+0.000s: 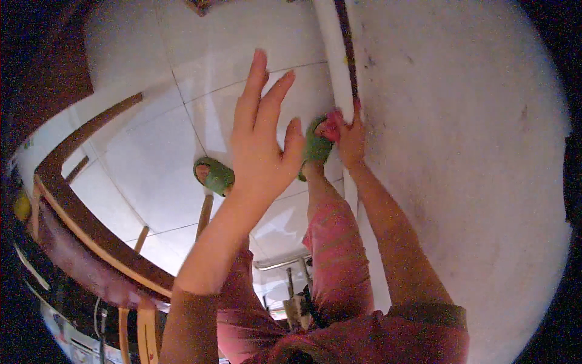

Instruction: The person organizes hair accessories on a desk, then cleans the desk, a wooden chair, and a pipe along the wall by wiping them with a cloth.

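Observation:
My left hand (262, 130) is raised in mid-air over the tiled floor, fingers stretched and apart, with nothing in it. To the right, my right hand (352, 141) is closed on a small crumpled pink cloth (334, 125), whose exact kind is hard to make out. One finger of that hand reaches up against the dark strip (348, 54) along the foot of the white wall (461, 151). Just left of the cloth, and below it in depth, is my foot in a green slipper (317, 145). The other green slipper (216, 176) stands further left, partly covered by my left arm.
A wooden frame with a dark red top (91, 242), like a table or bench, curves along the left. Wooden legs (205, 217) rise near my left forearm. A metal tube frame (282, 263) shows between my knees. Large pale tiles (139, 151) cover the floor.

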